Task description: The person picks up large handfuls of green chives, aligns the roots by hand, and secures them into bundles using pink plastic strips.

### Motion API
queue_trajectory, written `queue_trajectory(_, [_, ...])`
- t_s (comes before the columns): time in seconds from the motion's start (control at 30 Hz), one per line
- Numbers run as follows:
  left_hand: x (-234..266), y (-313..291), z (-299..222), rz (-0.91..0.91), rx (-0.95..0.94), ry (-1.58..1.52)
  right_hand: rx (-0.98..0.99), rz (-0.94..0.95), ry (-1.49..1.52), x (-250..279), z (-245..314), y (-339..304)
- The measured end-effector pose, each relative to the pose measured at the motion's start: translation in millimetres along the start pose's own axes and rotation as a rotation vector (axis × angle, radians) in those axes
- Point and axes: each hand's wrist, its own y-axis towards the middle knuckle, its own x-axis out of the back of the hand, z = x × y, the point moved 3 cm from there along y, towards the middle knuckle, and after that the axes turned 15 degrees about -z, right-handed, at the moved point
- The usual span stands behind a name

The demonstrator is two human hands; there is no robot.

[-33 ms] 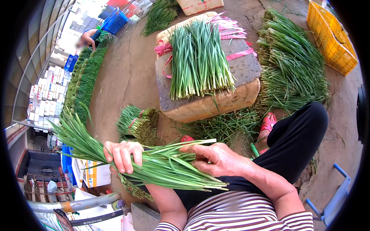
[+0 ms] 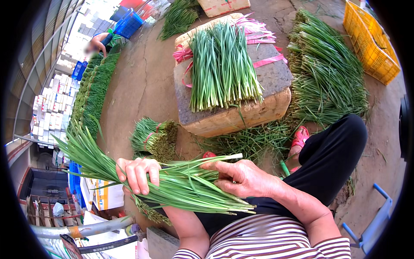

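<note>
A loose bunch of long green garlic chives (image 2: 185, 190) lies across my lap, leaf tips to the left and pale cut ends to the right. My left hand (image 2: 139, 175) is wrapped round its middle. At the stem end, my right hand (image 2: 243, 178) has thumb and forefinger closed on a few stalks along the upper side; the fingertips are partly hidden. Ahead of me, a row of chives (image 2: 224, 69) is laid out on a stone-topped block (image 2: 274, 80), with pink ties (image 2: 258, 32) behind and beside it.
Tied chive bundles (image 2: 153, 138) stand on the floor left of the block. A large chive heap (image 2: 325, 69) lies right, near a yellow crate (image 2: 371, 43). Loose leaves (image 2: 254, 144) litter the floor by my feet. Far left, another person (image 2: 100, 43) bends over chive rows (image 2: 97, 95).
</note>
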Motion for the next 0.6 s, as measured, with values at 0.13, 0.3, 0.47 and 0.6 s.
queue_trajectory(0.13, [0.8,0.1,3.2,0.006,0.004,-0.013,0.018,-0.03,-0.002,-0.2,-0.3,6.0])
queue_trajectory(0.3, [2.6,0.9,5.4,0.023,0.042,-0.017,0.096,-0.11,0.005,-8.4,-10.7,13.2])
queue_trajectory(0.47, [2.7,-0.5,7.3,0.009,0.056,0.011,0.134,-0.132,-0.026,-15.4,-17.4,16.3])
queue_trajectory(0.6, [-0.9,-1.7,13.4,-0.039,0.066,0.054,0.151,-0.147,-0.081,-16.2,-14.4,17.1])
